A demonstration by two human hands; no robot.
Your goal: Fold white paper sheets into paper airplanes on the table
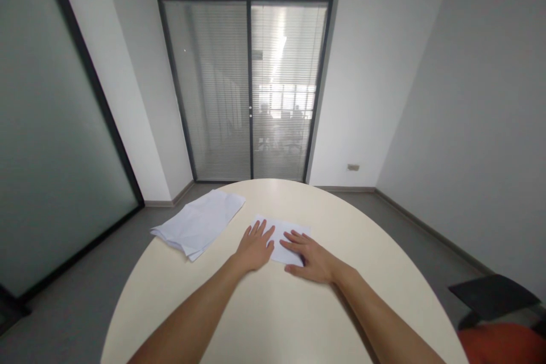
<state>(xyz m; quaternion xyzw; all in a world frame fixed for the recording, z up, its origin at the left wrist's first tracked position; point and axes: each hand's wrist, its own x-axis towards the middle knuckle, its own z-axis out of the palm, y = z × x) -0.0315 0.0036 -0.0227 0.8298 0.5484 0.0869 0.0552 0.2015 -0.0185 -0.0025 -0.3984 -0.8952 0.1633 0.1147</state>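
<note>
A small white sheet of paper (282, 233) lies flat on the cream oval table (273, 318), a little beyond the middle. My left hand (255, 247) rests on its left part, fingers stretched out and flat. My right hand (307, 256) lies on its right part, fingers also spread flat and pointing left. Both hands press the sheet and hold nothing. To the left of my left hand sits a loose stack of white sheets (198, 223), apart from both hands.
The table's rounded far edge faces a glass sliding door with blinds (249, 91). A frosted glass wall (46, 142) is on the left. A dark chair part (492, 294) and something orange (505, 343) show at the lower right.
</note>
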